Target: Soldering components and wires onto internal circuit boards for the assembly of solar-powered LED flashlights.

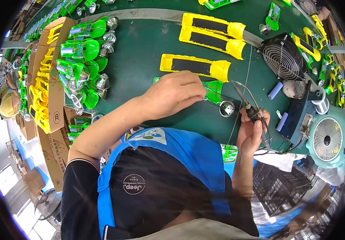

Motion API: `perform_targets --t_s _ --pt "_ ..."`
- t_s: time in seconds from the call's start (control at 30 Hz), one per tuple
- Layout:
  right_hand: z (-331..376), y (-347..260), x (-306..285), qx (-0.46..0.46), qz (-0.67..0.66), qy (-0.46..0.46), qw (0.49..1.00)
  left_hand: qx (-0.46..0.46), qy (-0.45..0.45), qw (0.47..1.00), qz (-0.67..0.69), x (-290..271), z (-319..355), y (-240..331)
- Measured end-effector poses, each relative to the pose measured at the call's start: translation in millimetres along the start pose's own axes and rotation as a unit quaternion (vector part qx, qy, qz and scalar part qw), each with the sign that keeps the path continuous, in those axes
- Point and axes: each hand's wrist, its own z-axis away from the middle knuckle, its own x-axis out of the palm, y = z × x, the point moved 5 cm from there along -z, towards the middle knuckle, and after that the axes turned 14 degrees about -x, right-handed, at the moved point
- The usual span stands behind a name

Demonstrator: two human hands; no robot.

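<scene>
In my right hand (252, 130) is a soldering iron (247, 103), its tip pointing up and to the left. My left hand (176, 94) is closed, its fingertips pinched over a green torch housing (213, 91); whatever lies between them is hidden. Part of that housing lies under my left hand. At its right end sits a round silver reflector (226, 108), just left of the iron. A yellow housing half (195, 67) with a black panel lies right behind my left hand.
Two yellow housing halves (212, 36) lie farther back. Green assemblies with wires (80, 50) are stacked left, beside a cardboard box (56, 96) of yellow parts. On the right are a black fan (282, 56), a blue cylindrical cell (275, 91), a solder spool (321, 106) and a pale green fan (327, 138).
</scene>
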Motion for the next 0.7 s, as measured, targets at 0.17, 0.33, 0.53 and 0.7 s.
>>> perform_targets --t_s 0.17,0.33,0.53,0.7 --pt "-3 -7 1 0.046 0.110 -0.018 0.993 -0.127 0.032 0.989 0.070 6 0 -13" --pt "-3 -8 14 0.027 0.221 -0.051 0.974 -0.072 0.048 0.995 0.053 6 -1 -14" --pt "-3 -6 19 0.035 0.255 -0.072 0.964 -0.112 0.036 0.991 -0.068 8 -2 -1" --pt "-3 -7 23 0.061 0.260 -0.091 0.960 -0.185 -0.056 0.972 -0.135 10 -14 1"
